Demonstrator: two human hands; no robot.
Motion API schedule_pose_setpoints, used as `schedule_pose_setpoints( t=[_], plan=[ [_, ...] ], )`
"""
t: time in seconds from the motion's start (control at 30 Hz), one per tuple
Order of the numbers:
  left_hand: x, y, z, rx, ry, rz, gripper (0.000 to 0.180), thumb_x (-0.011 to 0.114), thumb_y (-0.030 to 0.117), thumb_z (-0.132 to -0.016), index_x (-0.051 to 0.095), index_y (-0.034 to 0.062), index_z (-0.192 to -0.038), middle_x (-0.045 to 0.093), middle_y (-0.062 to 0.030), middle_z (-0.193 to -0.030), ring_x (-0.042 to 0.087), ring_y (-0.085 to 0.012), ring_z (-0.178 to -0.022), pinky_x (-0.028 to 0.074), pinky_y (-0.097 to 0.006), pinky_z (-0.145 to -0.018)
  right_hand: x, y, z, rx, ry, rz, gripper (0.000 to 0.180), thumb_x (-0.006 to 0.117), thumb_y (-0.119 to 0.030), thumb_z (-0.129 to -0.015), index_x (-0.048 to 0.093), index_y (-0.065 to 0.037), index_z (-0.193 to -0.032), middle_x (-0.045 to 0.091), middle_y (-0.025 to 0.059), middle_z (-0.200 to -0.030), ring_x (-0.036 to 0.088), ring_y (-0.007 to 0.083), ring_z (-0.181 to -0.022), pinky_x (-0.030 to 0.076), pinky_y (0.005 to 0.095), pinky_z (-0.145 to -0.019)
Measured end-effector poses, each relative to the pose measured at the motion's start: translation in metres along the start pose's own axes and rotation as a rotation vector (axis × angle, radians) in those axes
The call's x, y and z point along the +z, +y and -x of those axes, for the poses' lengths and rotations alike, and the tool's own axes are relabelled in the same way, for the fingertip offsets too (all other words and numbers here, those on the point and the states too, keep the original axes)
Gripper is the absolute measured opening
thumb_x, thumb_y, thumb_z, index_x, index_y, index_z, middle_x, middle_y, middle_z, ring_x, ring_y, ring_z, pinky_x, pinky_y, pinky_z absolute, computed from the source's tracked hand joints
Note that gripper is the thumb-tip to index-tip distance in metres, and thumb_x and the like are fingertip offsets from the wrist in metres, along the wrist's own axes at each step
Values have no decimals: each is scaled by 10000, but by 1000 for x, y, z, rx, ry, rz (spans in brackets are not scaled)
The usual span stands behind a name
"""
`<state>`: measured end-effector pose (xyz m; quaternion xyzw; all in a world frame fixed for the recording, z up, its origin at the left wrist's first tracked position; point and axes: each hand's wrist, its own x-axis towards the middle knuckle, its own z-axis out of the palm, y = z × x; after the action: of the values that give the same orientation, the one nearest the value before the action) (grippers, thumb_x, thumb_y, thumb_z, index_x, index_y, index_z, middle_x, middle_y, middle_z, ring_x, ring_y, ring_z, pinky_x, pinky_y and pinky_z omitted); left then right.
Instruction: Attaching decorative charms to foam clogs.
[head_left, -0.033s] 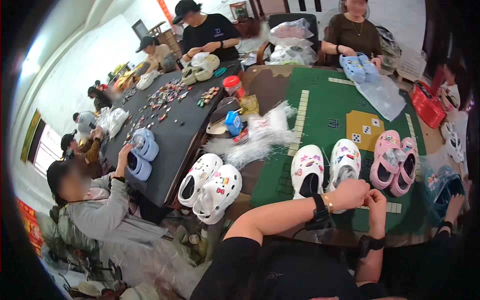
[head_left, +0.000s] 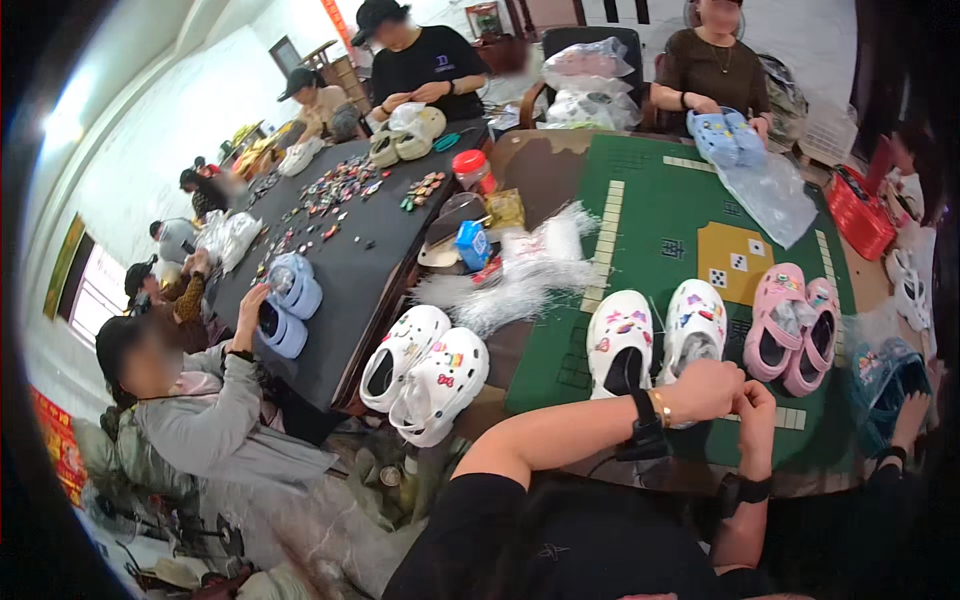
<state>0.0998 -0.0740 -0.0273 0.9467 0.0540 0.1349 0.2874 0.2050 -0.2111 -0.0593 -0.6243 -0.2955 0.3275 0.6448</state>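
Note:
My left hand [head_left: 708,388] and my right hand [head_left: 755,408] meet with bent, pinching fingers just in front of a pair of white clogs. Whatever lies between the fingertips is too small or hidden to make out. The left white clog [head_left: 621,325] and the right white clog [head_left: 696,318] carry colourful charms on their toes. Clear plastic fills the right one, and my left hand partly covers its heel end. Just right of them stands a pair of pink clogs [head_left: 770,313], also decorated and with plastic inside.
Another decorated white pair [head_left: 440,385] stands to the left. Bundled white plastic strands [head_left: 520,270], a blue box [head_left: 471,245] and a red-lidded jar [head_left: 472,172] lie beyond. Co-workers handle light-blue clogs [head_left: 283,325] at left and others [head_left: 725,138] across the green mat [head_left: 640,225]. Teal clogs [head_left: 885,385] sit at right.
The whole view has shifted very slightly. Both hands keep the same pinching pose in front of the white clogs.

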Motion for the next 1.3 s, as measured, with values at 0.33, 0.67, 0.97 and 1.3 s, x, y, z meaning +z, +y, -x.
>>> schedule_pose_setpoints(
  t=[0.33,0.67,0.97,1.3],
  plan=[
    [-42,18,26,-127,-26,-112,218,655,179,-796,613,30,-949,630,-169,-970,648,-344,-905,518,-459,-787,16,-4,5,-166,104,464,107,615,-43,-905,552,-19,-988,558,29,-851,525,107,-766,450,263,-701],
    [-212,-68,254,-627,382,-407,543,641,19,-734,537,-37,-1265,598,-250,-1177,547,-426,-1126,430,-475,-990,53,-51,8,-573,-53,859,506,750,-234,-762,571,-43,-1195,614,193,-1076,561,384,-1016,448,468,-891],
    [-208,-137,421,-1181,170,-388,805,705,320,-839,318,104,-1511,522,-257,-1376,576,-370,-1193,480,-459,-967,115,-37,-10,-457,-495,1126,419,695,-283,-791,608,-159,-1181,643,128,-800,660,342,-774,489,488,-646],
    [-185,-163,423,-995,569,-362,178,693,135,-704,614,-10,-773,650,-159,-680,648,-351,-651,475,-425,-576,62,-87,-65,-797,-137,1059,106,668,-166,-738,690,-131,-836,643,98,-779,635,321,-744,485,463,-672]
  ],
)
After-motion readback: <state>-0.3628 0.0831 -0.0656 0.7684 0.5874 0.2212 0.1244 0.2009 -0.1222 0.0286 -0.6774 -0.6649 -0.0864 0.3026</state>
